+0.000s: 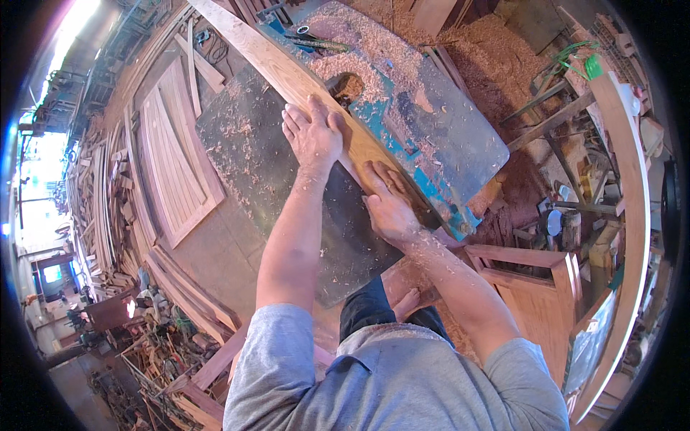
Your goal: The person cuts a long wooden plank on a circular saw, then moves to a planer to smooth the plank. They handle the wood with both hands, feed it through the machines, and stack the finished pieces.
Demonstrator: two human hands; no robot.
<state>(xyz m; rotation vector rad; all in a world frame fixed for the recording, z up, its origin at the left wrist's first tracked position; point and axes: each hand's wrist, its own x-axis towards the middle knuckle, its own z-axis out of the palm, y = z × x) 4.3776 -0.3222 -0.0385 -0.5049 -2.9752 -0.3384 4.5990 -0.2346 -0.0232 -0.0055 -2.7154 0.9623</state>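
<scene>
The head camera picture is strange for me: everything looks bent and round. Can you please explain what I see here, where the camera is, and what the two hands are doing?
The camera sits on a person's head and looks down, so you see that person's own arms coming in from the bottom. The wide lens bends straight edges near the rim; nothing is really curved by it.

The left hand lies flat, fingers spread, on a long wooden plank. The right hand presses on the near end of the same plank. Neither hand grips it; both rest open on top.

The plank lies across a woodworking machine table, dark metal on the left and blue on the right, strewn with wood shavings. A slatted wooden panel lies on the floor to the left, and a wooden frame stands at the right.
</scene>
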